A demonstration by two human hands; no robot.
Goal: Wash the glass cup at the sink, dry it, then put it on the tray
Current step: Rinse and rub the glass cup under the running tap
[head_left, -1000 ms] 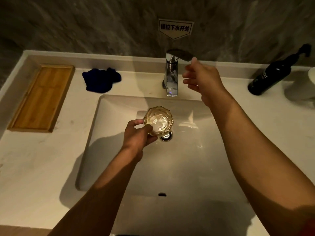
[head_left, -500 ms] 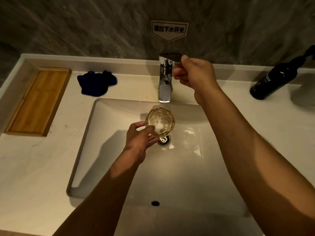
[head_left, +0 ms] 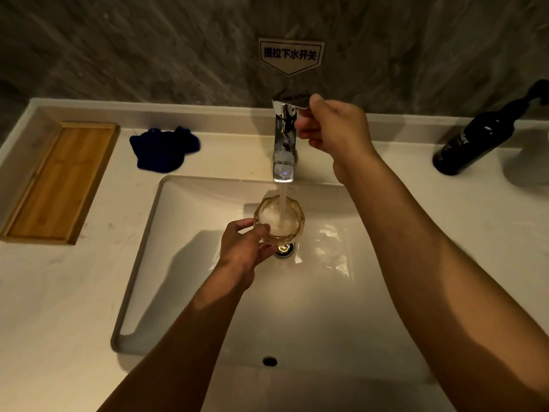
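My left hand (head_left: 245, 248) grips a faceted glass cup (head_left: 285, 227) upright over the drain of the white sink (head_left: 184, 263). Water streams from the chrome faucet (head_left: 284, 147) straight into the cup and foams inside it. My right hand (head_left: 335, 129) is closed on the faucet handle (head_left: 289, 98) at the top of the tap. A wooden tray (head_left: 59, 182) lies on the counter at the far left. A dark blue cloth (head_left: 163, 150) is bunched on the counter between the tray and the faucet.
A dark pump bottle (head_left: 475, 144) leans at the back right of the counter, with a pale object (head_left: 531, 162) beside it at the frame edge. A stone wall with a sign (head_left: 290, 55) rises behind the faucet. The sink's overflow hole (head_left: 269, 361) faces me.
My right hand reached the faucet handle and closed on it, and water now runs into the cup. My left hand brought the cup under the spout.
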